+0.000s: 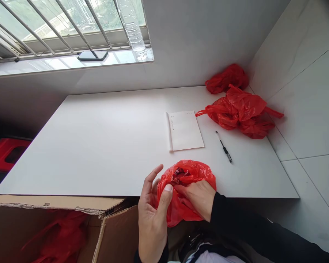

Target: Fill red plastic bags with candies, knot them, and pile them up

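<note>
A crumpled red plastic bag (192,173) rests at the near edge of the white table (104,146), partly hanging over it. My left hand (152,215) grips the bag's left side, thumb pressed on the plastic. My right hand (199,199), in a black sleeve, holds the bag from the right, fingers pinched into its folds. Dark printing shows near the bag's top.
A notepad (185,130) and a black pen (224,147) lie mid-table. More red bags (242,109) are piled at the far right corner by the tiled wall. An open cardboard box (52,226) with red bags stands lower left. A phone (92,55) and bottle (131,25) sit on the windowsill.
</note>
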`<state>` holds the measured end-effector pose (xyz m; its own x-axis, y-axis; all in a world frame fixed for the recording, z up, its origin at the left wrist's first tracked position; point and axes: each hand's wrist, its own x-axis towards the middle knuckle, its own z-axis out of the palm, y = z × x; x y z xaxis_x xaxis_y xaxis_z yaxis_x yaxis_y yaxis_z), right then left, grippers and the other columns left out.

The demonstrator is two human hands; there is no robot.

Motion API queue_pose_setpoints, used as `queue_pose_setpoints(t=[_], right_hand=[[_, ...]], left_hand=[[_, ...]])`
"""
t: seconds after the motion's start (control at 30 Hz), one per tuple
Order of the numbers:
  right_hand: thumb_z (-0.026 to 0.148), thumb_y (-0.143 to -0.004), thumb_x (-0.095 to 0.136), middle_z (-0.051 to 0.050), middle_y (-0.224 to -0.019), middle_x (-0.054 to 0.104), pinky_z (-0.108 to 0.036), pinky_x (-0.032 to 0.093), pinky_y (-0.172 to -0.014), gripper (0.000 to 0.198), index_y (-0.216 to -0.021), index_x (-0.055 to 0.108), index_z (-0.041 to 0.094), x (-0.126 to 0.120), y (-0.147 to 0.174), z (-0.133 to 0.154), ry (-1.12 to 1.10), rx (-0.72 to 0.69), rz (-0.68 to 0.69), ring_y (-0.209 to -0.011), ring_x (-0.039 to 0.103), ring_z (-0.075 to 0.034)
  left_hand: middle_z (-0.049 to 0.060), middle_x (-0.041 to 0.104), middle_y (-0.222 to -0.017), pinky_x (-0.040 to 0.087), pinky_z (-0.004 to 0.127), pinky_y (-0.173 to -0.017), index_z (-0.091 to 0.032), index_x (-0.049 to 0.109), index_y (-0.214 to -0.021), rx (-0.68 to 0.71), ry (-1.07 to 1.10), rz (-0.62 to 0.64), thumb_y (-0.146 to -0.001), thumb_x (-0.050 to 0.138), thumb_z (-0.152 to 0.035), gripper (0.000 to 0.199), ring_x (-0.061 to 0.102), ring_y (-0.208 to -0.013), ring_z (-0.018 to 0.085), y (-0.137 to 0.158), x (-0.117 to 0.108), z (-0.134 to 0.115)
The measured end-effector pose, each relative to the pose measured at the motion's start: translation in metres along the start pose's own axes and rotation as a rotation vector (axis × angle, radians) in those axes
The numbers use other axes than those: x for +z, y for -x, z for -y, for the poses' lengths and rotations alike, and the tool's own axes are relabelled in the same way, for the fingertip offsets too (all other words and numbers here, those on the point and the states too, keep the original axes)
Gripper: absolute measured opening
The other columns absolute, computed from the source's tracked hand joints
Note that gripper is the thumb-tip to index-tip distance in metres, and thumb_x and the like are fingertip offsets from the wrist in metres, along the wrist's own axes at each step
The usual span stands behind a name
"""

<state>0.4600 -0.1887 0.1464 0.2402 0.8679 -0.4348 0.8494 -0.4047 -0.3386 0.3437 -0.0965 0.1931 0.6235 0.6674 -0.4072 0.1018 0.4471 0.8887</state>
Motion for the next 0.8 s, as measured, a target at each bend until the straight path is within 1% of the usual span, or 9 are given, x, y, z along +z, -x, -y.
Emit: queue_pose_setpoints(t=[0.07,0.1,0.2,0.27,0.37,0.47,0.63,0.7,0.8], right_hand=[[0.031,-0.099,0.051,-0.004,-0.089,0.075,-0.033,0.043,-0.059,0.040,-0.139,0.052,0.027,-0.005,-0.002,-0.003,-0.030,0.035,-0.048,-0.080,0.074,-0.028],[0.029,-0.099,0.051,-0.004,-0.089,0.075,-0.033,0.043,-0.059,0.041,-0.140,0.051,0.026,-0.009,-0.002,-0.007,-0.033,0.070,-0.070,-0.080,0.073,-0.028],[0.022,-0.098,0.050,-0.005,-0.086,0.074,-0.033,0.042,-0.058,0.033,-0.130,0.056,0.020,-0.020,0.005,-0.020,-0.006,0.200,-0.103,-0.078,0.073,-0.027],[0.020,-0.099,0.048,-0.005,-0.083,0.073,-0.033,0.041,-0.056,0.033,-0.130,0.055,0.018,-0.025,0.015,-0.028,0.020,0.253,-0.108,-0.074,0.072,-0.026],[0.016,-0.097,0.048,-0.005,-0.085,0.072,-0.032,0.042,-0.055,0.038,-0.135,0.052,0.021,-0.026,0.029,-0.030,0.028,0.238,-0.100,-0.073,0.072,-0.025],[0.009,-0.093,0.051,-0.005,-0.091,0.071,-0.032,0.045,-0.056,0.039,-0.129,0.057,0.022,-0.022,0.030,-0.021,0.046,0.162,-0.040,-0.074,0.073,-0.026],[0.021,-0.092,0.062,-0.013,-0.089,0.073,-0.036,0.051,-0.063,0.035,-0.124,0.061,0.008,-0.018,0.008,-0.006,0.074,0.132,0.120,-0.080,0.073,-0.032],[0.025,-0.093,0.063,-0.014,-0.089,0.074,-0.036,0.052,-0.065,0.034,-0.120,0.062,0.006,-0.020,-0.001,-0.005,0.065,0.153,0.111,-0.083,0.073,-0.032],[0.027,-0.097,0.057,-0.013,-0.093,0.074,-0.036,0.052,-0.068,0.024,-0.113,0.064,0.010,-0.025,-0.009,-0.009,0.059,0.191,0.056,-0.087,0.073,-0.031]], left_hand=[[0.006,0.065,-0.121,0.056,0.027,-0.090,-0.034,0.051,-0.141,0.019,0.004,0.032,-0.089,0.070,-0.038,0.055,0.066,-0.109,0.021,0.000,0.007,-0.006],[0.006,0.065,-0.121,0.057,0.026,-0.089,-0.034,0.052,-0.140,0.035,-0.001,0.041,-0.090,0.070,-0.038,0.054,0.066,-0.109,0.020,0.000,0.010,-0.009],[0.006,0.065,-0.120,0.058,0.025,-0.083,-0.033,0.054,-0.137,0.064,-0.031,0.034,-0.088,0.071,-0.038,0.052,0.067,-0.102,0.019,0.003,0.012,-0.018],[0.006,0.066,-0.118,0.060,0.025,-0.079,-0.032,0.055,-0.135,0.040,-0.067,-0.003,-0.085,0.074,-0.039,0.054,0.069,-0.096,0.019,0.006,0.010,-0.020],[0.006,0.068,-0.116,0.061,0.030,-0.084,-0.029,0.056,-0.133,-0.022,-0.112,-0.066,-0.080,0.079,-0.039,0.059,0.070,-0.093,0.020,0.012,0.008,-0.018],[0.007,0.070,-0.113,0.059,0.035,-0.091,-0.027,0.058,-0.132,-0.045,-0.124,-0.077,-0.077,0.081,-0.038,0.061,0.071,-0.095,0.022,0.015,0.007,-0.013],[0.007,0.069,-0.114,0.060,0.035,-0.088,-0.030,0.055,-0.138,-0.041,-0.099,-0.089,-0.077,0.080,-0.037,0.067,0.070,-0.096,0.022,0.015,0.007,-0.010],[0.006,0.069,-0.112,0.060,0.032,-0.086,-0.030,0.056,-0.138,-0.025,-0.093,-0.090,-0.078,0.080,-0.037,0.065,0.070,-0.095,0.021,0.012,0.009,-0.013],[0.005,0.068,-0.106,0.060,0.028,-0.082,-0.029,0.057,-0.136,0.047,-0.091,-0.048,-0.079,0.079,-0.034,0.061,0.069,-0.090,0.018,0.002,0.015,-0.024]])
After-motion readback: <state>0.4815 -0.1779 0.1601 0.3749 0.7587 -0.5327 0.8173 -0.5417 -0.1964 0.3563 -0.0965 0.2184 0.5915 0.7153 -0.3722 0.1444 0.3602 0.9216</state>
